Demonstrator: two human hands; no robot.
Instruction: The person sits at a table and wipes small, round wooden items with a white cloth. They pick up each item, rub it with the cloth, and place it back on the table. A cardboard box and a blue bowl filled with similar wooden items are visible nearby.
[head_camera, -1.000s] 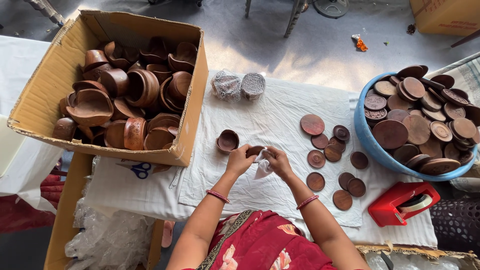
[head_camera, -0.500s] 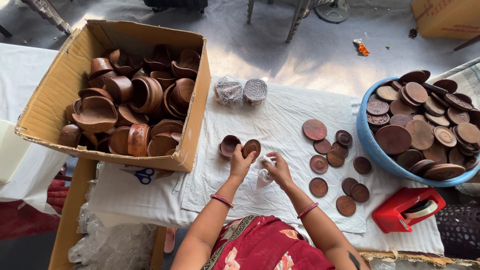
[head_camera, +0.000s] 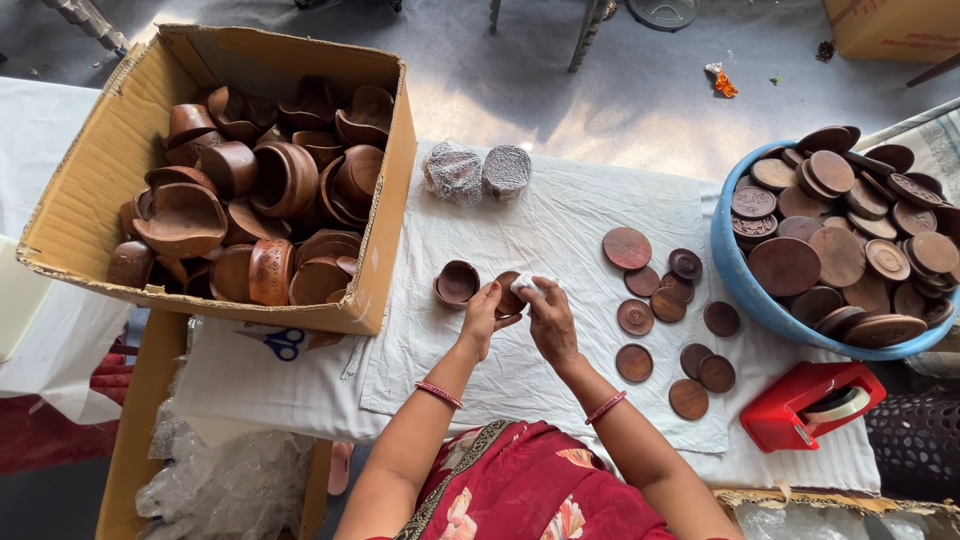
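Grey concrete floor runs past the far edge of my work surface, a table under a creased white cloth (head_camera: 560, 215). From up here I see my left hand (head_camera: 482, 315) curled around a small brown clay cup (head_camera: 507, 292), fingers closed on its rim just above the cloth, beside a second clay cup (head_camera: 457, 283) lying there. My right hand (head_camera: 548, 318) pinches a bit of white material (head_camera: 524, 284) against the held cup, fingertips closed on it. I judge the cup light but rigid and brittle, with a dry, matte surface that grips well; the rim and outer wall are the sensible hold. Round brown lids (head_camera: 668, 300) lie scattered to the right, near a blue tub (head_camera: 735, 275) heaped with more. A cardboard box (head_camera: 385, 225) of clay cups sits left, and a red tape dispenser (head_camera: 812, 405) lower right.
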